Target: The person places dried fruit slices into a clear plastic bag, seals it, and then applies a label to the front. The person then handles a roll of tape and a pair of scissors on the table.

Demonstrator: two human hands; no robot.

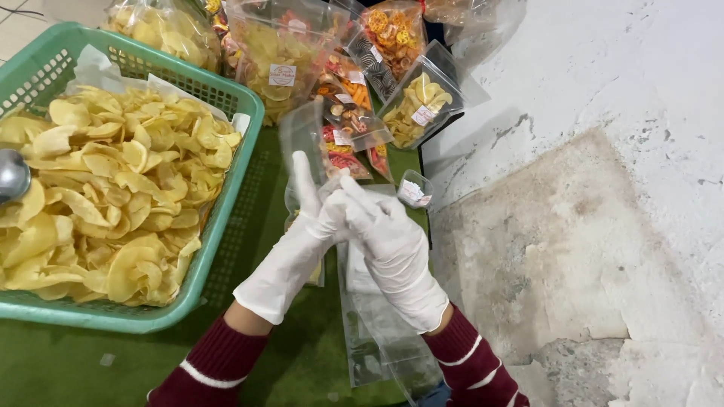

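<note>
Both hands wear white gloves and dark red sleeves. My left hand (298, 234) and my right hand (388, 245) meet in the middle of the view and together hold up an empty clear plastic pouch (302, 139) by its lower edge. The pouch stands upright above the fingers. Under my wrists lies a stack of flat empty clear pouches (373, 324) on the green mat. To the left stands a green plastic basket (226, 98) lined with white paper and heaped with pale yellow chips (105, 196).
A metal scoop (11, 175) rests at the basket's left edge. Several filled, labelled snack pouches (415, 105) lie at the top, holding yellow, orange and red chips. A small pouch (413, 190) lies by the mat's edge. Worn grey-white concrete floor (588, 203) fills the right.
</note>
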